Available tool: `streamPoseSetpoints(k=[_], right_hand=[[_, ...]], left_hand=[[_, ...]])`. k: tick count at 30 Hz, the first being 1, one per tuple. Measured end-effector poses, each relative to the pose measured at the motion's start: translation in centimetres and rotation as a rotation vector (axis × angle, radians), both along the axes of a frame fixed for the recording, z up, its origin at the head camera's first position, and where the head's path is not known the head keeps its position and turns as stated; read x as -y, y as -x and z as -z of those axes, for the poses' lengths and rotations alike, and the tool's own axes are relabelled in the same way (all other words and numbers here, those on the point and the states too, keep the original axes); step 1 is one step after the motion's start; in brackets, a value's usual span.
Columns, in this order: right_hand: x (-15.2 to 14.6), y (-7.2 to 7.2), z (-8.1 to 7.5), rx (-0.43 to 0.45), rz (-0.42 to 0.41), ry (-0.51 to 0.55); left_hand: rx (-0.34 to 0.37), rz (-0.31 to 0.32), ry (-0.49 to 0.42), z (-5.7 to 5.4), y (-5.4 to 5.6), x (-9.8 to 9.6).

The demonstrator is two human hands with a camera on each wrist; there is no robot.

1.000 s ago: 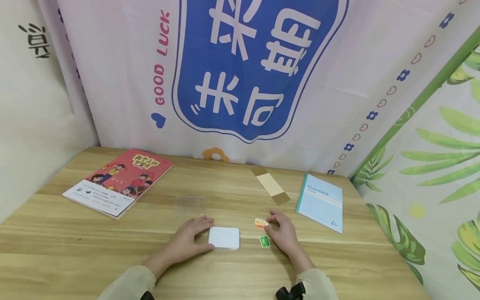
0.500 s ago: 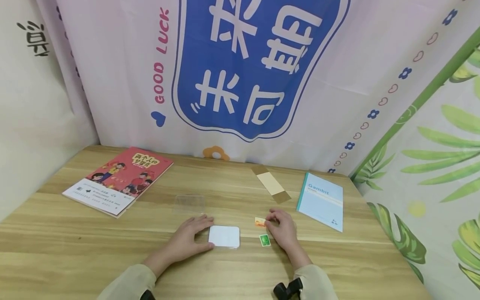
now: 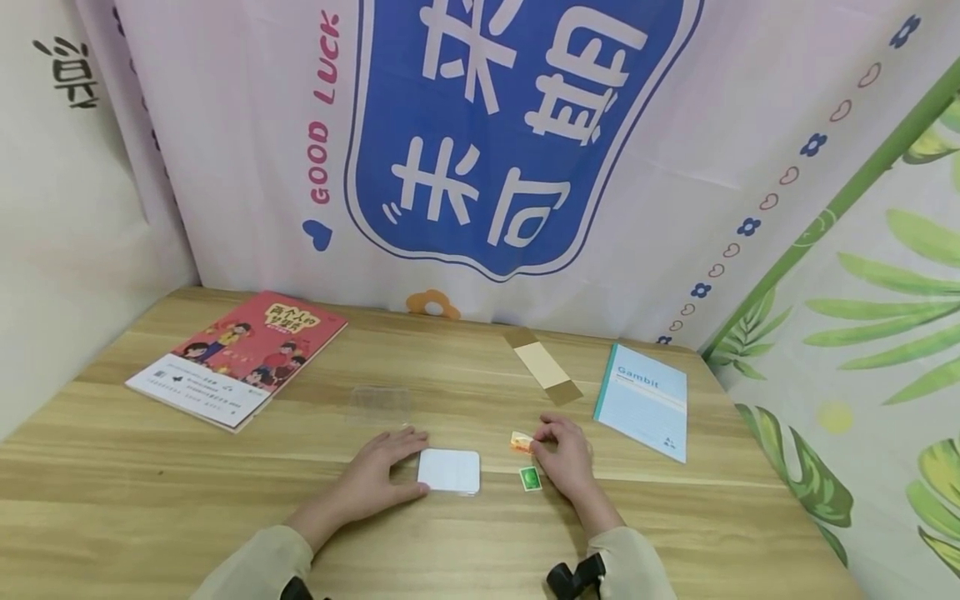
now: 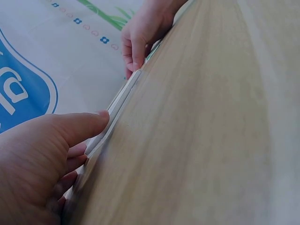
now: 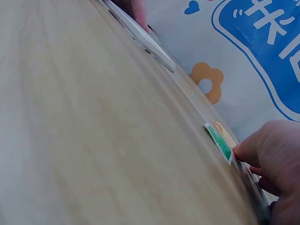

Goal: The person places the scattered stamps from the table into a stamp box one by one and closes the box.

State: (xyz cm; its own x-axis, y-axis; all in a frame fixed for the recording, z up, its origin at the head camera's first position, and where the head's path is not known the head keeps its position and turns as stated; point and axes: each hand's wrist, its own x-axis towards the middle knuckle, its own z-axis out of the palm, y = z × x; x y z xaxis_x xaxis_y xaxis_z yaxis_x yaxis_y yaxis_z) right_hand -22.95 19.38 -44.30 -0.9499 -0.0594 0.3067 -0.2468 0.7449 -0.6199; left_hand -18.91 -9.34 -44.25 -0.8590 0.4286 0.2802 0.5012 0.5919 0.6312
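Note:
A white rounded-corner card stack (image 3: pixel 449 471) lies flat on the table, a clear layer showing under its near edge. My left hand (image 3: pixel 378 475) holds it at its left end, thumb at the near corner and fingers toward the far corner. In the left wrist view the thumb (image 4: pixel 84 126) rests against its edge. To the right, my right hand (image 3: pixel 566 458) pinches the right edge of a small orange stamp (image 3: pixel 520 442) between thumb and finger. Just nearer lies a green stamp (image 3: pixel 530 478) with a white border, which the right wrist view shows beside the right thumb (image 5: pixel 251 149).
A clear plastic case (image 3: pixel 380 406) lies behind the left hand. Farther left is a red and white book (image 3: pixel 240 358). A cream strip with brown ends (image 3: pixel 542 365) and a light blue notebook (image 3: pixel 643 402) lie at the back right. A printed cloth (image 3: pixel 262 150) hangs behind the table.
The head view has shifted slightly. The right hand edges a touch up, staying at the orange stamp's edge; the left hand and the card stack keep their places.

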Motion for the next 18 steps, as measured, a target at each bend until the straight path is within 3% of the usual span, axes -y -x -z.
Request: streamPoseSetpoints(k=[18], right_hand=[[0.08, -0.08, -0.03, -0.036, -0.038, 0.007]], left_hand=[[0.022, -0.013, 0.015, -0.37, -0.13, -0.02]])
